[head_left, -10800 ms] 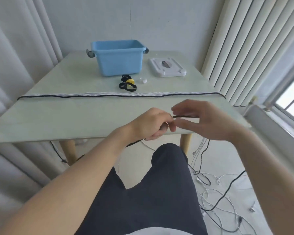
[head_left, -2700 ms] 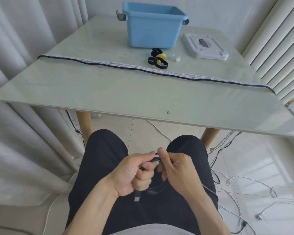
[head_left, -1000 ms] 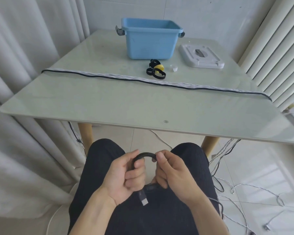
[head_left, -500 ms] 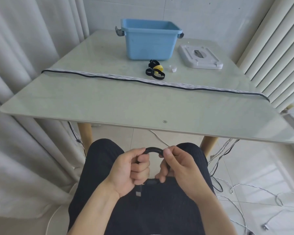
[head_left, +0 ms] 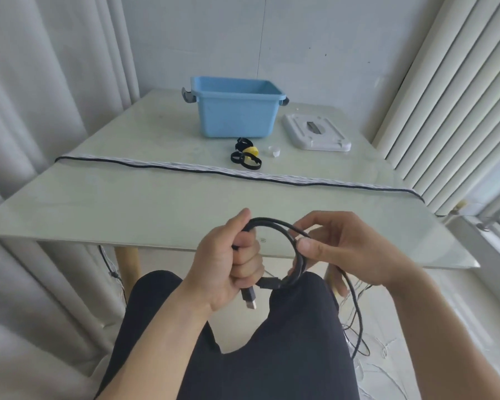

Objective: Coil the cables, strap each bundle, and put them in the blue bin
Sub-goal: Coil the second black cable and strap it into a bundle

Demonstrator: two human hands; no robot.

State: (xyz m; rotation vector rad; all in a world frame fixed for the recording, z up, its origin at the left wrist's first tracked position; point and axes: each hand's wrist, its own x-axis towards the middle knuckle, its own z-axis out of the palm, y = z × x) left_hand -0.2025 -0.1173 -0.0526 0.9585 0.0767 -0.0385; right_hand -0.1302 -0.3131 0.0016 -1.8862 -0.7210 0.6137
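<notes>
At the bottom of the frame are the person's two knees in dark trousers [head_left: 272,356], and just above them, at lower centre, two bare hands work one black cable [head_left: 283,229]. The left hand [head_left: 228,264] is clenched round the coil's left side, with a USB plug [head_left: 250,298] sticking down out of the fist; the right hand [head_left: 344,249] pinches the coil's right side between thumb and fingers, and the loose tail of the cable hangs down past the right knee toward the floor. The coil shows about two loops, in front of the table's near edge. On the tiled floor at lower right lie several thin loose cables [head_left: 370,368], too tangled to count. The pale green glass-topped table [head_left: 127,203] fills the middle of the frame; across it from left to right runs one long black cable [head_left: 162,168] beside a white braided one. Beyond that, near centre, sits a small cluster of black and yellow straps [head_left: 246,155], count unclear, with one small white cap [head_left: 274,151] beside it. Farther back stand one blue bin [head_left: 234,116] and, to its right, one white lid [head_left: 315,132]. Curtains [head_left: 41,96] hang at left, vertical blinds [head_left: 445,96] at right, and a tiled wall lies behind.
</notes>
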